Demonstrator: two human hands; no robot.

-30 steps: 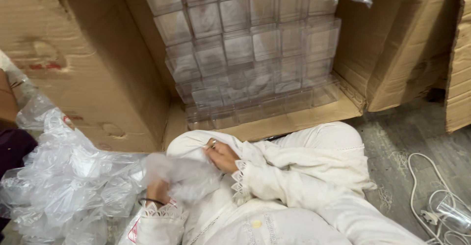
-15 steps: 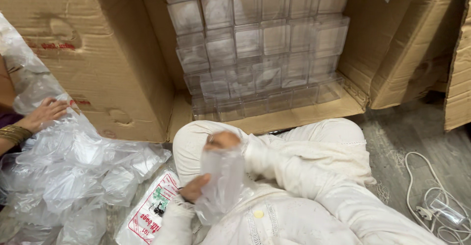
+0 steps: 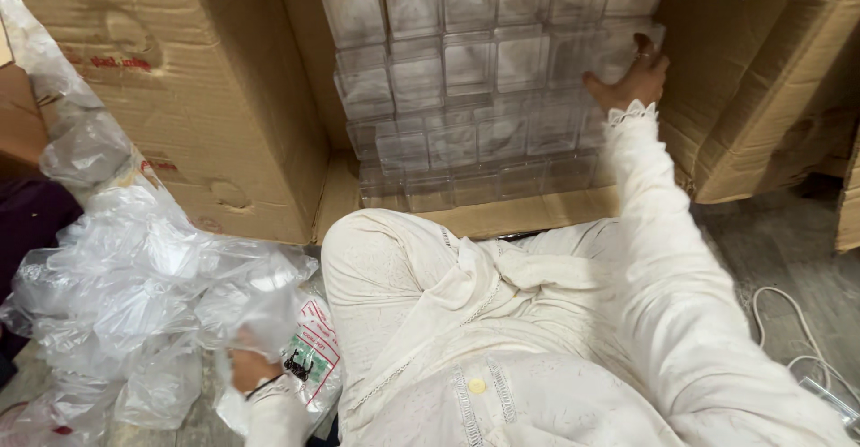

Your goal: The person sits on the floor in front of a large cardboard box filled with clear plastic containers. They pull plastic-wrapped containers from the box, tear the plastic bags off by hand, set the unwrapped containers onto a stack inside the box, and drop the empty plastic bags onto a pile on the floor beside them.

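Note:
I sit on the floor in white clothes facing an open cardboard box [image 3: 224, 124] that lies on its side. Stacks of clear plastic boxes [image 3: 466, 98] fill it. My right hand [image 3: 632, 75] reaches forward and rests on a clear box at the right end of the stack, fingers spread against it. My left hand [image 3: 246, 366] is low at my left side, closed on a crumpled clear plastic bag [image 3: 255, 313] beside a pile of such bags [image 3: 125, 295].
A printed white packet [image 3: 313, 362] lies by my left knee. Cardboard flaps [image 3: 761, 98] stand at the right. A white cable [image 3: 797, 339] runs over the grey floor at the right. Someone's dark purple sleeve [image 3: 27, 223] shows at the left edge.
My right hand has left my lap and reached up to the clear boxes. My left hand has carried the plastic bag down to the pile on the left. The other person's hand has gone from view.

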